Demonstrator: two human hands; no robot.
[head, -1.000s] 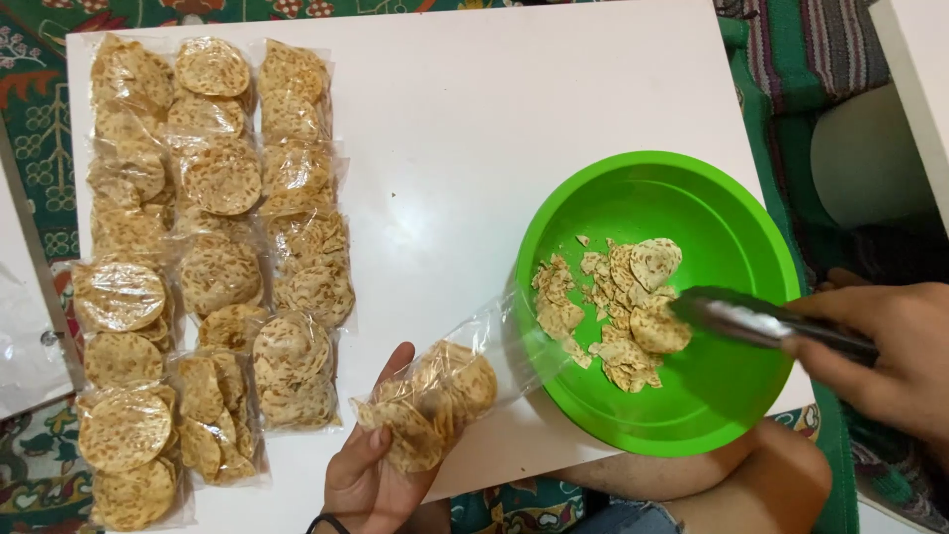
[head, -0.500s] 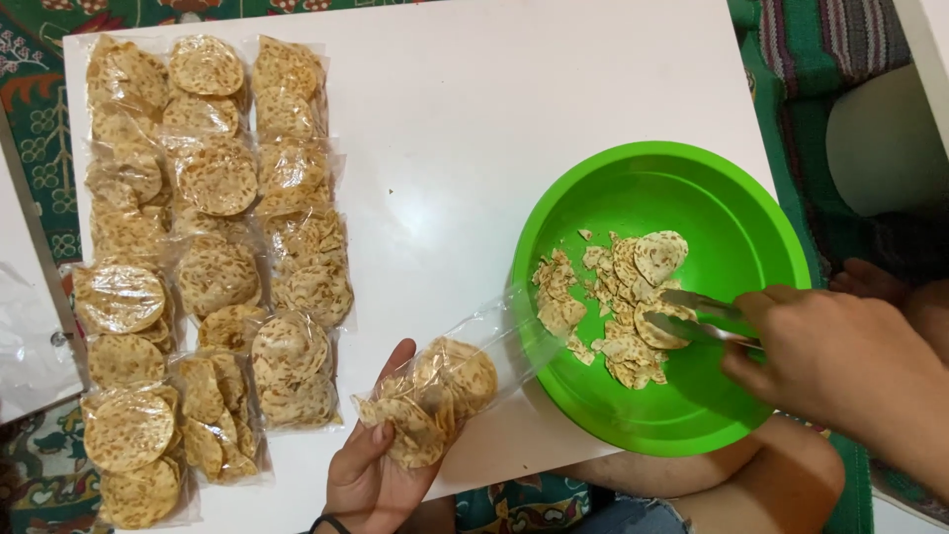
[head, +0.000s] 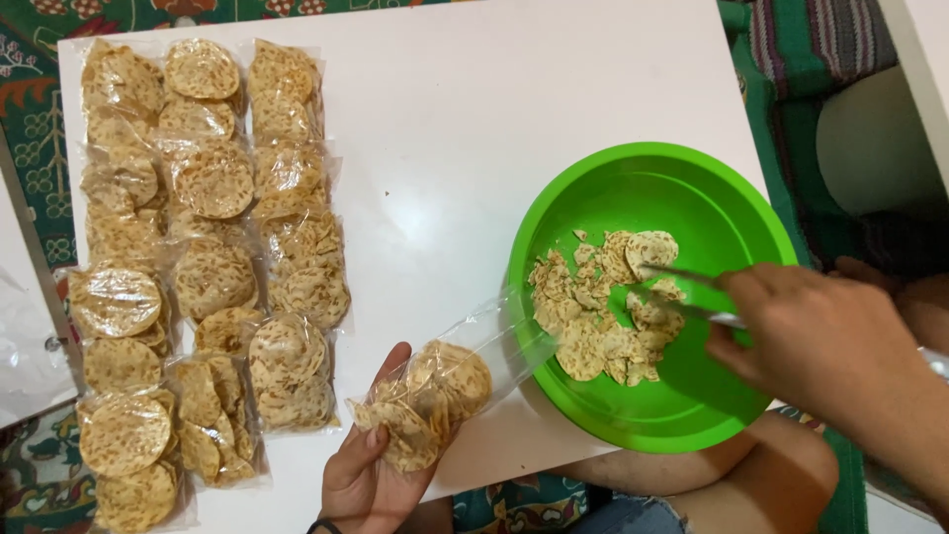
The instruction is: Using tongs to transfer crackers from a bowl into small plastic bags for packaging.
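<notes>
Two hands work beside the green bowl [head: 652,178]: left hand [head: 368,465] clasps a half-filled clear bag [head: 435,391], right hand [head: 820,336] pinches metal tongs [head: 682,292] over thin, brittle-looking crackers [head: 603,316], probably best lifted gently by their edges.

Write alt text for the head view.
A left hand holds a clear bag of round crackers open beside a green bowl, while the right hand works metal tongs among loose crackers. Filled bags lie in rows on the white table.
</notes>
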